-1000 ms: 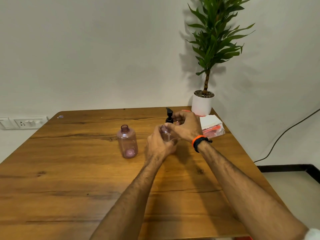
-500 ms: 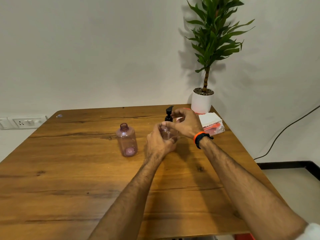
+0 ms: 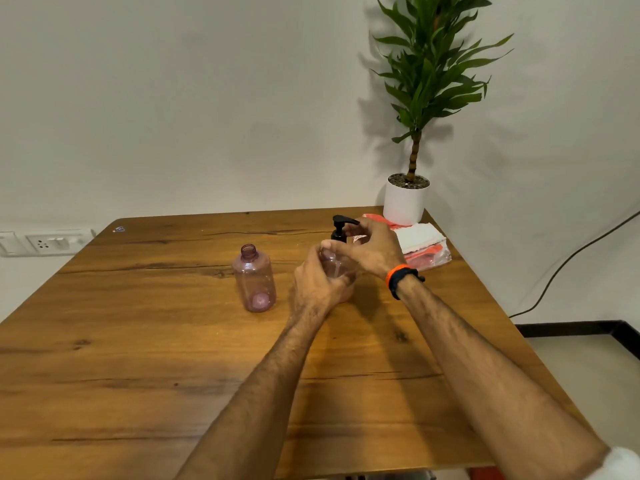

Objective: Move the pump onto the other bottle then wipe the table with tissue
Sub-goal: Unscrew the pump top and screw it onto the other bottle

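Two clear pink bottles stand on the wooden table (image 3: 138, 358). The left bottle (image 3: 254, 278) has an open neck and stands alone. My left hand (image 3: 317, 282) grips the body of the right bottle (image 3: 337, 266), which is mostly hidden by my fingers. A black pump (image 3: 341, 226) sits on that bottle's top. My right hand (image 3: 372, 247) curls around the pump's collar from the right, its fingers pinching it. A pack of white tissues (image 3: 420, 237) in a clear wrapper lies behind my right wrist.
A potted plant in a white pot (image 3: 405, 202) stands at the table's far right corner, next to the tissues. A wall socket (image 3: 52, 242) is at the left. A dark cable (image 3: 571, 261) hangs along the right wall.
Both hands stay on the right bottle and pump. My right hand's fingers have shifted around the pump's collar, and the pump head has turned slightly.
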`<control>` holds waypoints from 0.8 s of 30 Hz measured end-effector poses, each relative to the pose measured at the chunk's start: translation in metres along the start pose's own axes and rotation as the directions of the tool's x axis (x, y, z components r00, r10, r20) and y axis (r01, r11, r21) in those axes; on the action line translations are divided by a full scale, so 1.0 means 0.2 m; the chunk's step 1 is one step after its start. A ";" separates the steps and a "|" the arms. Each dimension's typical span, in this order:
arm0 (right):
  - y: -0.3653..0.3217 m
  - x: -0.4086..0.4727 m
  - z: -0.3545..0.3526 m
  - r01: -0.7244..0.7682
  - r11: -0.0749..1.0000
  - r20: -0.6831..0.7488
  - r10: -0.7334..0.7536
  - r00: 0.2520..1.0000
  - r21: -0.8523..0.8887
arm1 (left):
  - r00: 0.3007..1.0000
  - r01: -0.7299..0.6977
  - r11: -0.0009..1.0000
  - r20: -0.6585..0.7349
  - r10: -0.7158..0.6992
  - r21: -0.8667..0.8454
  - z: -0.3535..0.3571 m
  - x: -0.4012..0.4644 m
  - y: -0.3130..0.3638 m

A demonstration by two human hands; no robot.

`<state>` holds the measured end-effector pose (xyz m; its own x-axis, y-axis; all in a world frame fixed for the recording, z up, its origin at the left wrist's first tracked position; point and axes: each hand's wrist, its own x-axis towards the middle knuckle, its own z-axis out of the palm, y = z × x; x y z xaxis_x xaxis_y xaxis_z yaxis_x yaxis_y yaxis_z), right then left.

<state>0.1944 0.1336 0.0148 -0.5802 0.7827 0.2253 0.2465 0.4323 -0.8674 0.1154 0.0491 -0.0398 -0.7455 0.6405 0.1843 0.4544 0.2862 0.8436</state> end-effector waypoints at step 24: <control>0.00 0.01 0.04 0.028 0.999 -0.115 -0.024 0.993 0.030 | 1.000 0.018 1.000 0.014 -0.018 0.019 0.00 0.01 -0.01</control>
<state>0.1873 0.1310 0.0117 -0.4931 0.8183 0.2955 0.2071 0.4402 -0.8737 0.1133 0.0501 -0.0408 -0.7467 0.6451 0.1621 0.4503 0.3109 0.8370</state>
